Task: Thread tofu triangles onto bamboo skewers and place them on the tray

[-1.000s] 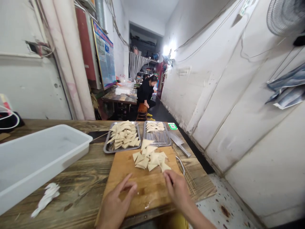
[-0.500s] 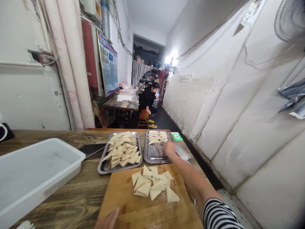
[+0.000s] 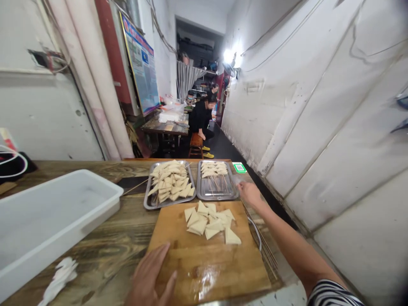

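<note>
My left hand (image 3: 151,276) has its fingers spread at the near left edge of a wooden cutting board (image 3: 204,263). A loose pile of pale triangular tofu-skin pieces (image 3: 210,219) lies on the board. Just right of a metal tray (image 3: 208,196) is my right hand (image 3: 251,195), fingers pinched together; what they hold, if anything, is hidden. That tray bears a row of skewered triangles (image 3: 214,168) with bare stick ends toward me. Another metal tray (image 3: 154,206) is heaped with skewered triangles (image 3: 172,180). Thin bamboo skewers (image 3: 266,246) lie along the board's right side, under my right forearm.
A large white plastic tub (image 3: 60,212) takes up the left of the wooden table (image 3: 105,255). Crumpled white tissue (image 3: 60,280) lies near it. A green QR-code card (image 3: 239,167) is at the far right corner. Farther back, people (image 3: 200,114) sit by another table (image 3: 165,125).
My right hand has drawn back from over the right tray's skewers to a spot beside that tray. My left hand has come further into view at the board. The view has tilted slightly.
</note>
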Demonstrator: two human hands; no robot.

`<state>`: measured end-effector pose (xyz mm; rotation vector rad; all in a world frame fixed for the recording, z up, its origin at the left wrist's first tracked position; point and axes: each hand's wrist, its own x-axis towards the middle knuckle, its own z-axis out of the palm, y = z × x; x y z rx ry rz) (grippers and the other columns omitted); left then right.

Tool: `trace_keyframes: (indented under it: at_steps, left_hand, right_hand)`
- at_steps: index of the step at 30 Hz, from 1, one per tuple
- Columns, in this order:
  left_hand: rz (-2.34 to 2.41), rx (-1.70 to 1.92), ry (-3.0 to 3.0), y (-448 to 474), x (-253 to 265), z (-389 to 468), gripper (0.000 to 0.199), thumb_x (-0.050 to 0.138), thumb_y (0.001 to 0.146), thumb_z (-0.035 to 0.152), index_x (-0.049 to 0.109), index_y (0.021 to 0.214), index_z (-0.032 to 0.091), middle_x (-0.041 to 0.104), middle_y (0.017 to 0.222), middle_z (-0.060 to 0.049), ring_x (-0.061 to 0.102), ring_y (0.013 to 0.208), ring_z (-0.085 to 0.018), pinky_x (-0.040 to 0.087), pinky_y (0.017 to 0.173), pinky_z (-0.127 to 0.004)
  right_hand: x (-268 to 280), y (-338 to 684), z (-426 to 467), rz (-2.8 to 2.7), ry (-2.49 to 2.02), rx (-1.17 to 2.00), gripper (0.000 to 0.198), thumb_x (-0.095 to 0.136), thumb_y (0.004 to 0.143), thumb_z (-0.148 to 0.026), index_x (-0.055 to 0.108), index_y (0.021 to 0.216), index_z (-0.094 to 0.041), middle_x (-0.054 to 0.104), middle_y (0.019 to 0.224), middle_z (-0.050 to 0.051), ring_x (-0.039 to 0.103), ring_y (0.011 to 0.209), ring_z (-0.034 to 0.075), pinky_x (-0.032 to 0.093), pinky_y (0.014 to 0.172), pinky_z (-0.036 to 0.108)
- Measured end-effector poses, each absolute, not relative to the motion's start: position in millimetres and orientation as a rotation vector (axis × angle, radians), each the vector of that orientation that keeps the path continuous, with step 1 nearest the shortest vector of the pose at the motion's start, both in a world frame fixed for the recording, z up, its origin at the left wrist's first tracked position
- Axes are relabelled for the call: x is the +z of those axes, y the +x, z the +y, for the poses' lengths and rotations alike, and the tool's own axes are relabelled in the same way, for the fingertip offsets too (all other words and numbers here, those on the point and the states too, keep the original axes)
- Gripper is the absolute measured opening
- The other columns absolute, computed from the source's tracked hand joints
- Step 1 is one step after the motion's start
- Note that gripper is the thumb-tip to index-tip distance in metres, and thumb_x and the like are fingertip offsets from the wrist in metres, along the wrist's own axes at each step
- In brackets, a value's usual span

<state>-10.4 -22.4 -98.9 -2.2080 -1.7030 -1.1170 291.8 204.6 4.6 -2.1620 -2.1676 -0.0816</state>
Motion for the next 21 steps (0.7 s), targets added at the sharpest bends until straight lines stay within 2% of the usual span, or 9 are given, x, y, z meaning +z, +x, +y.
trace_keyframes:
  at_steps: [4,8,10,17,21]
  left_hand:
    - [-1.699,-0.872,-2.250,-5,-96,-23,0.065,0.052,0.079,0.043,0.034,0.136,0.019,0.051,0.130,-0.013,0.045,0.121,-0.025,0.032,0.102,-0.041]
    - [-1.675,-0.567,-2.360,2,-90,-24,0.064,0.043,0.083,0.049,0.033,0.139,0.021,0.037,0.142,-0.012,0.029,0.133,-0.027,0.017,0.108,-0.047]
    - [-1.664,-0.515,-2.394,3,-91,-24,0.064,0.039,0.084,0.050,0.032,0.139,0.019,0.032,0.144,-0.013,0.024,0.135,-0.026,0.013,0.109,-0.046]
    - [-1.722,-0.448,-2.485,0,-98,-23,0.068,0.031,0.086,0.051,0.029,0.140,0.010,0.027,0.147,-0.015,0.019,0.137,-0.023,0.015,0.110,-0.041]
    - [-1.775,-0.390,-2.517,-1,-97,-26,0.069,0.029,0.087,0.051,0.027,0.140,0.007,0.023,0.148,-0.015,0.015,0.138,-0.023,0.015,0.110,-0.040]
  right_hand:
    - [-1,343,122,-2.188,-2.142,-0.084,0.030,0.040,0.096,-0.033,0.065,0.095,-0.016,0.067,0.086,0.008,0.063,0.084,0.019,0.042,0.069,0.025]
    - [-23,375,48,-2.178,-2.191,-0.073,0.022,0.047,0.091,-0.027,0.066,0.090,-0.014,0.067,0.086,0.010,0.063,0.082,0.020,0.039,0.065,0.023]
    - [-36,381,22,-2.159,-2.226,-0.073,0.023,0.049,0.090,-0.027,0.067,0.089,-0.013,0.067,0.086,0.011,0.063,0.082,0.020,0.039,0.066,0.023]
    - [-59,371,-1,-2.082,-2.310,-0.098,0.020,0.051,0.090,-0.030,0.065,0.090,-0.014,0.065,0.094,0.009,0.060,0.090,0.019,0.041,0.071,0.023]
    - [-63,366,10,-2.060,-2.386,-0.068,0.020,0.052,0.092,-0.028,0.063,0.089,-0.011,0.065,0.087,0.007,0.062,0.082,0.017,0.046,0.072,0.029]
